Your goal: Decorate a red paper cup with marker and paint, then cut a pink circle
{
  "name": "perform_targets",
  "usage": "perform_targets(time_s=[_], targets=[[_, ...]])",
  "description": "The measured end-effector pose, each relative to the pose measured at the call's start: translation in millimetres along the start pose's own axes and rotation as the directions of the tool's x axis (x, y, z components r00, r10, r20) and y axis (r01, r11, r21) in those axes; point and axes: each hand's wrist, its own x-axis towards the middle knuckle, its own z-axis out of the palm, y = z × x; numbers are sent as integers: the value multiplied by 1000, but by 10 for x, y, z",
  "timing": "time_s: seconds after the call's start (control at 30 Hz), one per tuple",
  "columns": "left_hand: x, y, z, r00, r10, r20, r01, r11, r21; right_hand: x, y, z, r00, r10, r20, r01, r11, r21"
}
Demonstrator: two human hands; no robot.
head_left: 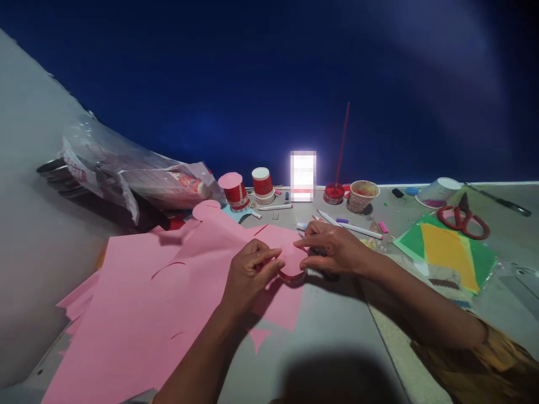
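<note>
Between my two hands is a rounded pink paper piece (pixel 293 260), lying over a round object with a red edge (pixel 291 277), perhaps a paper cup; most of it is hidden. My left hand (pixel 252 269) pinches the near left edge with thumb and forefinger. From the other side, the thumb and forefinger of my right hand (pixel 330 247) grip the right edge. Beneath and to the left spread large pink paper sheets (pixel 147 314) with curved cuts. A small pink scrap (pixel 259 338) lies just below the sheets' edge.
Behind stand a red cup with a pink top (pixel 234 192), another red cup (pixel 263 185), a glowing pixelated rectangle (pixel 303 175), a red pot with a stick (pixel 334 193) and a patterned cup (pixel 362 196). Rightward are markers (pixel 360 229), red-handled scissors (pixel 463 219) and green paper (pixel 410 238). Plastic bags (pixel 147 182) lie left.
</note>
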Motion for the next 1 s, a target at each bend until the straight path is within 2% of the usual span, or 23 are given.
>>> perform_targets(time_s=[0.1,0.17,0.27,0.33,0.63,1.0], targets=[[-2,15,10,999,-44,-2,44,999,-6,-1,-1,1,1000,7,5,-7,1000,4],[6,7,21,989,-145,-14,144,988,-65,-3,4,4,1000,14,9,-14,1000,12],[30,-34,44,947,-322,-20,310,925,-222,-4,6,9,1000,14,6,-14,1000,6],[48,-64,63,925,-380,-1,362,881,-305,-3,0,9,1000,13,4,-13,1000,-4],[92,-62,146,872,-460,170,485,756,-439,0,5,5,1000,7,9,-7,1000,-7],[114,-28,160,835,-503,222,543,694,-473,-1,-3,6,1000,15,23,-14,1000,-22]])
